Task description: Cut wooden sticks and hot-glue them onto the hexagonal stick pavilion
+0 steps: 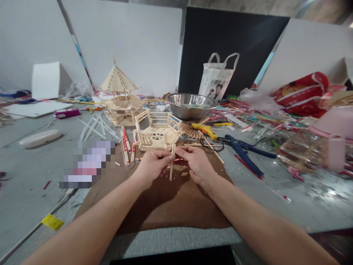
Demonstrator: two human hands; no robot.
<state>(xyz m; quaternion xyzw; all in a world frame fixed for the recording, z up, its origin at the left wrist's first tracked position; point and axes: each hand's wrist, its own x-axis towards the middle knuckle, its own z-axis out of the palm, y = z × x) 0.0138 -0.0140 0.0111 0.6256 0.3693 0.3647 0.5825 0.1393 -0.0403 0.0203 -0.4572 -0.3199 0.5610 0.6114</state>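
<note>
My left hand (156,167) is closed in a pinch round a few thin wooden sticks (171,170), which stand nearly upright over the brown mat. From the other side my right hand (197,165) has thumb and forefinger pressed together at the top of the same sticks. Just beyond both hands sits a low many-sided frame (158,138) of wooden sticks, with railings round its floor. Chopsticks in red-printed wrappers (126,147) lie to its left. Small wood crumbs are scattered on the brown mat (176,211) below my hands.
Behind stands a stick-built pavilion (118,88) with a pointed roof. A steel bowl (190,106), a yellow-handled tool (205,130) and blue pliers (244,149) lie to the right, near a clear pink-lidded jug (311,143). A blurred-out phone-like object (88,165) lies left.
</note>
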